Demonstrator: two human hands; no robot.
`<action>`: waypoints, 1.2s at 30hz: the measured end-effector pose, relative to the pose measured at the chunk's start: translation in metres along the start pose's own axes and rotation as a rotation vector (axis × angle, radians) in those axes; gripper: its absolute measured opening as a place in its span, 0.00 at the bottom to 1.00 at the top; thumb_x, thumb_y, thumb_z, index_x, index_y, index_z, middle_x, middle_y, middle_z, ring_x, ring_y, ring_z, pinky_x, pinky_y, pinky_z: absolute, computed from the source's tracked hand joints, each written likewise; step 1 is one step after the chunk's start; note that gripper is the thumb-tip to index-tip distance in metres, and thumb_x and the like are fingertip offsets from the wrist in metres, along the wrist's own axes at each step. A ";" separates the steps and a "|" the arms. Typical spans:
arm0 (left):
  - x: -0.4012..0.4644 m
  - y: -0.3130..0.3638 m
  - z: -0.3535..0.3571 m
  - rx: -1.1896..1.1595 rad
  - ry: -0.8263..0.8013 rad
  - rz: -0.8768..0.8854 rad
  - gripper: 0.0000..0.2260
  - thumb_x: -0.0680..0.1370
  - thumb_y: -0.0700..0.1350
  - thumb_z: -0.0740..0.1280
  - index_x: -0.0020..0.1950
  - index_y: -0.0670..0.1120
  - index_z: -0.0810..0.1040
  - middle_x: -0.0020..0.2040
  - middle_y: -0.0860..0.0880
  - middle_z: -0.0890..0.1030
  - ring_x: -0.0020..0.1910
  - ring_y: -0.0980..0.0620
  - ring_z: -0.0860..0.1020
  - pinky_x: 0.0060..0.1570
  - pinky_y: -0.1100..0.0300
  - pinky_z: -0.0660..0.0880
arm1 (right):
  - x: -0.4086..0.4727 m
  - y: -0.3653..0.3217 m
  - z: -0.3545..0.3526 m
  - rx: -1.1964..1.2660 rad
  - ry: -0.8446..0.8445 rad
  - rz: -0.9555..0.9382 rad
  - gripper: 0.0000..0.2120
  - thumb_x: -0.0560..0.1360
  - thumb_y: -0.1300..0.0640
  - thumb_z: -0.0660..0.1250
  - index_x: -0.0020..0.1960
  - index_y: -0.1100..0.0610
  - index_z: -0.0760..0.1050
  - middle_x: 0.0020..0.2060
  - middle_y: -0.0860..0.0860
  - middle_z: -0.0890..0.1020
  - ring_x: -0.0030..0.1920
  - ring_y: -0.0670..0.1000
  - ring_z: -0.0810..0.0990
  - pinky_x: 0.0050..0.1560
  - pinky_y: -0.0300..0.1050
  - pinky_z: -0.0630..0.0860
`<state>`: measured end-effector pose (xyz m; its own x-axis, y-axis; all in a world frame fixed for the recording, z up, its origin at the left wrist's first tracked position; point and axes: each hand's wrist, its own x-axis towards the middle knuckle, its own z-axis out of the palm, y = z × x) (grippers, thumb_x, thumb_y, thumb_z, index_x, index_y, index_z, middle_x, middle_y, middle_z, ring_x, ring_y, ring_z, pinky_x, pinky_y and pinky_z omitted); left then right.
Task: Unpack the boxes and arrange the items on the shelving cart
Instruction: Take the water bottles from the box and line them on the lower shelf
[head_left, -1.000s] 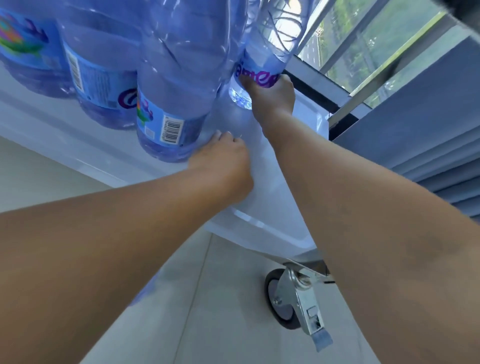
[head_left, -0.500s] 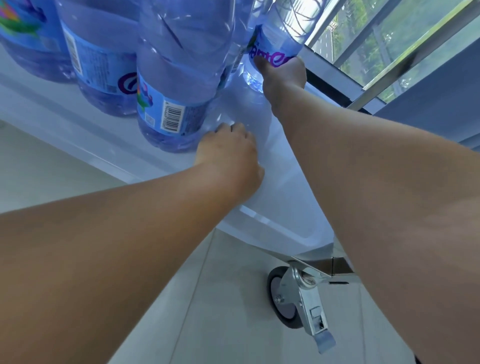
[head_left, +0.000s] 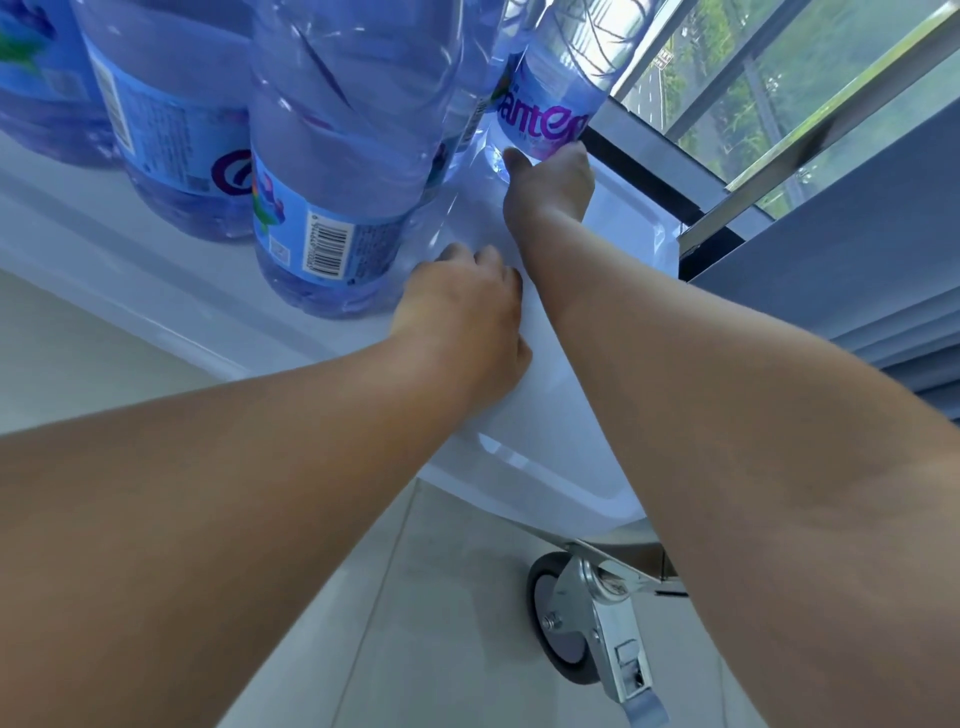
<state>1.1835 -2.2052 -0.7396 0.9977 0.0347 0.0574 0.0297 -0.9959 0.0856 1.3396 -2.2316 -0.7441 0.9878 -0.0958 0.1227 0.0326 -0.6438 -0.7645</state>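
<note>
While the right hand (head_left: 550, 184) has its thumb and fingers wrapped round the lower body of a clear blue-tinted plastic water bottle with a purple-lettered label (head_left: 545, 104), the bottle stands at the far corner of the white plastic shelf tray (head_left: 623, 228) of the cart, its base on or just above the tray; I cannot tell which. It is tilted, leaning away from the neighbouring bottles. How tightly the fingers close is hidden behind the bottle.

The left hand (head_left: 465, 317) sits nearer on the same tray, knuckles up, fingers curled under; it seems to press or pinch the clear plastic film (head_left: 452, 228) at the foot of the large blue bottle with a barcode label (head_left: 332, 182), but whether it truly holds the film I cannot tell.

To do this step well, I judge the bottle should be brought upright before it is let go, then slid in against the barcode bottle so the row on the tray stays tight. A low grip gives little control over a tall, full bottle, so the push should be slow and aimed at the base. The far rim of the tray is just beside the bottle; nudging it outward risks tipping it over that edge. The left hand can steady the barcode bottle meanwhile. Below the tray, the grey caster wheel with a metal brake (head_left: 571, 623) sits on the pale tiled floor (head_left: 415, 623), so hard shoves may roll the cart.
</note>
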 end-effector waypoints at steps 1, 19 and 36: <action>0.000 0.000 0.000 0.003 0.001 0.004 0.16 0.80 0.50 0.53 0.62 0.41 0.66 0.60 0.43 0.68 0.58 0.43 0.69 0.40 0.54 0.63 | 0.001 -0.001 0.001 0.001 0.005 0.005 0.21 0.75 0.55 0.68 0.64 0.62 0.67 0.60 0.56 0.74 0.59 0.54 0.74 0.52 0.40 0.68; -0.002 -0.001 0.002 -0.003 -0.024 0.037 0.16 0.79 0.45 0.52 0.64 0.40 0.65 0.58 0.43 0.68 0.58 0.40 0.70 0.44 0.53 0.70 | 0.003 -0.003 0.013 0.005 0.068 0.045 0.21 0.76 0.53 0.66 0.64 0.62 0.67 0.61 0.56 0.73 0.60 0.55 0.74 0.55 0.44 0.70; -0.034 -0.033 -0.022 -0.234 -0.118 0.169 0.10 0.79 0.49 0.56 0.54 0.45 0.71 0.59 0.47 0.73 0.57 0.45 0.73 0.46 0.55 0.68 | -0.079 -0.018 -0.029 0.028 -0.135 -0.045 0.15 0.74 0.60 0.65 0.59 0.62 0.71 0.45 0.49 0.74 0.46 0.49 0.72 0.46 0.41 0.70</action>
<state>1.1475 -2.1715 -0.7222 0.9879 -0.1534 -0.0242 -0.1384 -0.9400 0.3119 1.2567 -2.2343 -0.7221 0.9967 0.0371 0.0725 0.0798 -0.6239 -0.7774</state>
